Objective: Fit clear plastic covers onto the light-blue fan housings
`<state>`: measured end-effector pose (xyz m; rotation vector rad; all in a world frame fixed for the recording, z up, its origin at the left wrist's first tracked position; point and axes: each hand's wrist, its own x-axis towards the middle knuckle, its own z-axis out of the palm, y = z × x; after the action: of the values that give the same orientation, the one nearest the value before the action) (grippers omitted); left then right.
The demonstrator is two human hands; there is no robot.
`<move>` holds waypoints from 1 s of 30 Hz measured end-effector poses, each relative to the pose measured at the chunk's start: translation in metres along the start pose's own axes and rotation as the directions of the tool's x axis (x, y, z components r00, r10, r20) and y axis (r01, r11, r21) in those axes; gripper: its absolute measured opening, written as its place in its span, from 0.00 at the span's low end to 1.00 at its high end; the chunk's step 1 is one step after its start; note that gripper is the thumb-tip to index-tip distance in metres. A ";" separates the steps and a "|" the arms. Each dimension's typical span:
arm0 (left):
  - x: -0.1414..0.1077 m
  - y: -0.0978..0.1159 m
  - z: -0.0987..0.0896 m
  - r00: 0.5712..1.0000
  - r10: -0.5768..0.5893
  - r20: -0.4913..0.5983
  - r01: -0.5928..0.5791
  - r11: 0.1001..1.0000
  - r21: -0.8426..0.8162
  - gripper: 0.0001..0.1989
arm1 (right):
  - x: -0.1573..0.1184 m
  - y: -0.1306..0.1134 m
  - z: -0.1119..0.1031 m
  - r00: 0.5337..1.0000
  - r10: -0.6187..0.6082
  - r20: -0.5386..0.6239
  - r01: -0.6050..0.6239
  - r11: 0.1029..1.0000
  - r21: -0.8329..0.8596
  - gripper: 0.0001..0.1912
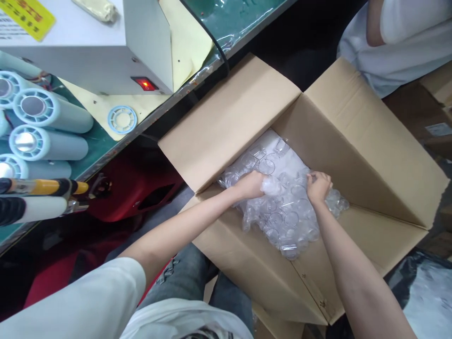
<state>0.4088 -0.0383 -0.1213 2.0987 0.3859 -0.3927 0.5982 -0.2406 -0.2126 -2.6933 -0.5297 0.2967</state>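
Observation:
A clear plastic bag (250, 219) lies in the open cardboard box (243, 256) in front of me. Many small clear round plastic pieces, like short cups or caps (290, 219), are heaped in and around it. My left hand (251, 184) is closed in a fist around a bunched part of the bag, over the left of the heap. On the other side, my right hand (318, 187) has its fingers bent and pressed together at the bag's edge, near the box's far right wall; its fingertips are partly hidden.
On the green bench (243, 16) at upper left stand a grey machine (88, 66) with a lit red switch, blue battery packs (52, 110), a blue ring (122, 119) and screwdrivers (42, 187). Another person's white-clothed body (406, 42) is at upper right. A black bag (402, 270) lies lower right.

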 end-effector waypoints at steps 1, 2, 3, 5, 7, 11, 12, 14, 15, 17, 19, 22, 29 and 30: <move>-0.001 0.001 0.000 1.000 -0.010 -0.008 0.010 1.000 -0.002 0.13 | -0.002 -0.005 -0.004 1.000 -0.020 -0.014 0.020 0.998 0.054 0.12; -0.001 0.003 -0.001 1.000 -0.017 -0.017 0.017 1.000 -0.009 0.18 | -0.007 -0.012 -0.010 0.999 -0.043 -0.023 0.046 0.993 0.109 0.13; -0.001 0.005 -0.001 1.000 -0.017 -0.025 0.016 1.000 -0.018 0.24 | -0.013 -0.020 -0.015 0.997 -0.073 -0.022 0.076 0.984 0.164 0.14; -0.001 0.007 -0.003 0.999 0.012 -0.042 -0.014 0.998 -0.058 0.33 | -0.032 -0.040 -0.025 0.988 -0.155 0.021 0.143 0.951 0.272 0.15; 0.000 0.007 -0.002 0.997 0.044 -0.061 -0.051 0.993 -0.106 0.31 | -0.052 -0.059 -0.030 0.964 -0.242 0.107 0.189 0.912 0.363 0.16; 0.005 0.004 0.000 0.996 0.022 -0.091 -0.035 0.988 -0.150 0.08 | -0.063 -0.070 -0.020 0.950 -0.232 0.212 0.128 0.902 0.412 0.16; 0.006 0.003 0.000 0.996 0.011 -0.090 -0.025 0.986 -0.162 0.06 | -0.057 -0.064 -0.015 0.961 -0.178 0.214 0.082 0.916 0.394 0.17; 0.007 0.001 0.000 0.996 -0.010 -0.084 -0.007 0.979 -0.205 0.02 | -0.038 -0.046 -0.004 0.974 -0.043 0.224 -0.034 0.944 0.329 0.16; 0.007 0.001 -0.001 0.997 -0.022 -0.079 0.004 0.973 -0.229 0.01 | -0.028 -0.035 0.002 0.970 0.023 0.243 -0.094 0.954 0.286 0.15; 0.007 0.001 -0.004 0.996 -0.052 -0.067 0.032 0.960 -0.279 0.02 | -0.012 -0.013 0.010 0.944 0.126 0.306 -0.191 0.962 0.195 0.14; 0.006 0.001 -0.007 0.995 -0.082 -0.050 0.061 0.940 -0.335 0.04 | -0.004 0.006 0.014 0.911 0.186 0.368 -0.246 0.961 0.122 0.12; 0.005 0.001 -0.010 0.991 -0.129 -0.036 0.103 0.904 -0.414 0.10 | -0.006 0.021 0.012 0.883 0.221 0.414 -0.274 0.959 0.073 0.12; 0.002 0.005 -0.015 0.978 -0.201 0.053 0.198 0.823 -0.533 0.10 | -0.035 0.025 0.012 0.919 0.177 0.352 -0.235 0.964 0.128 0.11; 0.001 0.006 -0.017 0.978 -0.193 0.073 0.201 0.813 -0.547 0.11 | -0.038 0.026 0.013 0.929 0.173 0.327 -0.230 0.963 0.144 0.10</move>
<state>0.4146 -0.0268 -0.1089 1.4899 0.6321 -0.3634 0.5680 -0.2738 -0.2295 -2.5369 -0.2911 0.7991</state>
